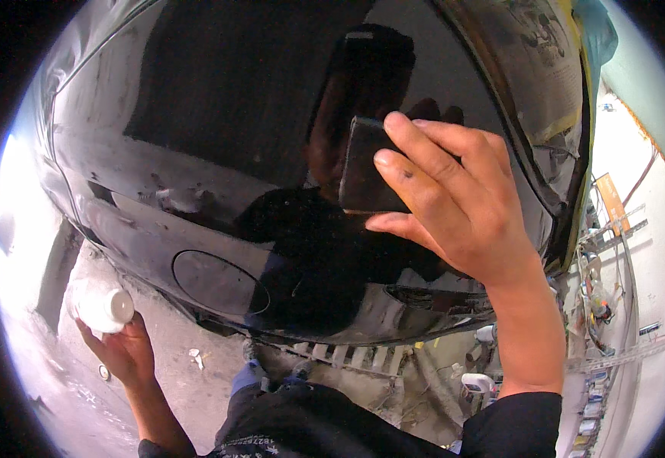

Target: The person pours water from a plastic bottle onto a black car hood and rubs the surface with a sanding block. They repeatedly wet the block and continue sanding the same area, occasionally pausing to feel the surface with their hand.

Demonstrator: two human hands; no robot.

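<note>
My right hand [462,195] grips a dark rectangular block [368,172] between thumb and fingers. It is at a glossy black car body panel [218,183], with the block's flat side toward the panel; I cannot tell whether it touches. Dark reflections of the hand and of me show in the paint. Low on the left, away from the car, my left hand [130,355] is wrapped round a white plastic bottle [102,305], tilted with its round end toward me. A rounded fuel flap [220,282] is outlined low on the panel.
Masking paper [550,84] covers the area beyond the panel's right edge. A slatted wooden rack [355,359] lies on the floor below the car. Cables, metal rails and small containers [593,404] line the right side. A bit of litter [196,359] lies at lower left.
</note>
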